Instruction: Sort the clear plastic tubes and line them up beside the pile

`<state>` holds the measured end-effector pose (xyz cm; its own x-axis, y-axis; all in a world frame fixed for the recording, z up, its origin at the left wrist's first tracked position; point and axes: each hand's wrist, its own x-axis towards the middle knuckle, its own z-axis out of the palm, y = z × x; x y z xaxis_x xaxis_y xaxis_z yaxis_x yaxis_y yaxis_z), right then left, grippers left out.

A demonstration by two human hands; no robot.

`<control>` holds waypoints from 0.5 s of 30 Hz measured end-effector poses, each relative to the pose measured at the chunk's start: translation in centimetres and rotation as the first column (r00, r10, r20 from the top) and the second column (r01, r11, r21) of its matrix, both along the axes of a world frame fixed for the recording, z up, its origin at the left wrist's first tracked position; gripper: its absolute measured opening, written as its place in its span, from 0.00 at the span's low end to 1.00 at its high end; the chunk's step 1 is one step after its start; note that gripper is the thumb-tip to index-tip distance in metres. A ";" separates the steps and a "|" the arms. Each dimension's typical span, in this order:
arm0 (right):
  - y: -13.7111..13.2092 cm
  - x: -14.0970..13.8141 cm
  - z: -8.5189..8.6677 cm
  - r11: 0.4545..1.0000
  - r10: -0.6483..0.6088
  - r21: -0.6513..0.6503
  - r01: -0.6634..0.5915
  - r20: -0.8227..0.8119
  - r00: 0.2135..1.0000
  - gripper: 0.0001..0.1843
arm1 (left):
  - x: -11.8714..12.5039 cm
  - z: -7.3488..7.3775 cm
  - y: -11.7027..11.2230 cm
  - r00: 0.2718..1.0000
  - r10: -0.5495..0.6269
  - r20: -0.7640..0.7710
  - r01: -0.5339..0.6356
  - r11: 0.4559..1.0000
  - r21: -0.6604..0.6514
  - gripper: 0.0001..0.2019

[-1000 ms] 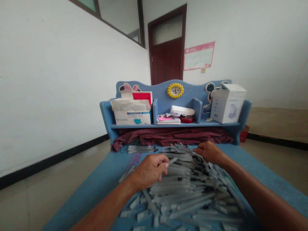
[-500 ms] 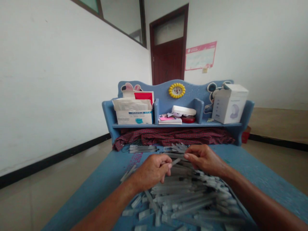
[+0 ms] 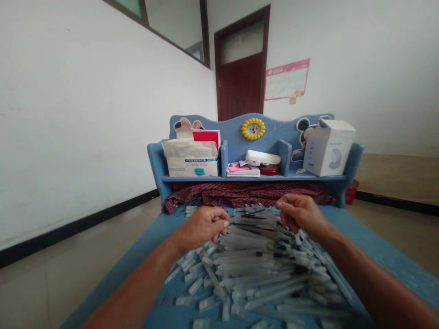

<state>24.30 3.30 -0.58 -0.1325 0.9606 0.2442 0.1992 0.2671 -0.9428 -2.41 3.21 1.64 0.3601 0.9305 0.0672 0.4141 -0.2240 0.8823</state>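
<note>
My left hand [image 3: 205, 226] is closed, its thumb pressed to curled fingers, above the left side of a pile of translucent pens [image 3: 247, 267]. What it holds, if anything, is hidden. Over the far right of the pile, my right hand [image 3: 302, 215] is pinched shut. A thin dark rod [image 3: 254, 213], like a pen refill, lies in line with its fingertips; whether they grip it I cannot tell. Loose translucent pen caps [image 3: 196, 284] are scattered at the pile's left and near side. Some pens show black parts.
A blue table [image 3: 137, 269] carries the pile. Crumpled red checked cloth [image 3: 236, 194] lies under the blue shelf [image 3: 257, 178] at the back. On the shelf stand a face mask box [image 3: 192, 167], papers [image 3: 243, 172], a red round tin [image 3: 269, 170] and a white box [image 3: 329, 148].
My hands have moved apart and a little farther away, the left one leftward, the right one rightward. The short whitish piece at my left fingertips is no longer visible there.
</note>
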 end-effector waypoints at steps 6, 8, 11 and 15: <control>1.3 -0.1 -1.3 0.982 -0.186 0.072 0.175 0.190 0.964 0.17 | -2.1 0.1 2.0 0.959 0.202 0.199 -0.213 0.976 0.038 0.07; 1.2 -0.4 -1.6 0.981 -0.183 0.115 0.159 0.254 0.950 0.16 | -1.5 0.0 1.7 0.929 0.211 0.304 -0.227 0.974 0.017 0.09; 1.0 -0.6 -1.6 0.969 -0.205 0.200 0.143 0.332 0.921 0.16 | 0.2 -0.1 0.6 0.876 0.165 0.454 -0.167 0.985 -0.035 0.11; -0.1 -1.0 -1.1 0.904 -0.345 0.393 0.168 0.441 0.828 0.17 | 2.1 -0.1 -0.5 0.770 0.113 0.628 -0.086 0.994 -0.074 0.09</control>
<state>23.35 3.16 -1.65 -0.0792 0.8530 0.5159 0.7137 0.4098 -0.5680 -0.26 2.72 1.53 0.1548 0.9655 0.2093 -0.2201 -0.1728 0.9600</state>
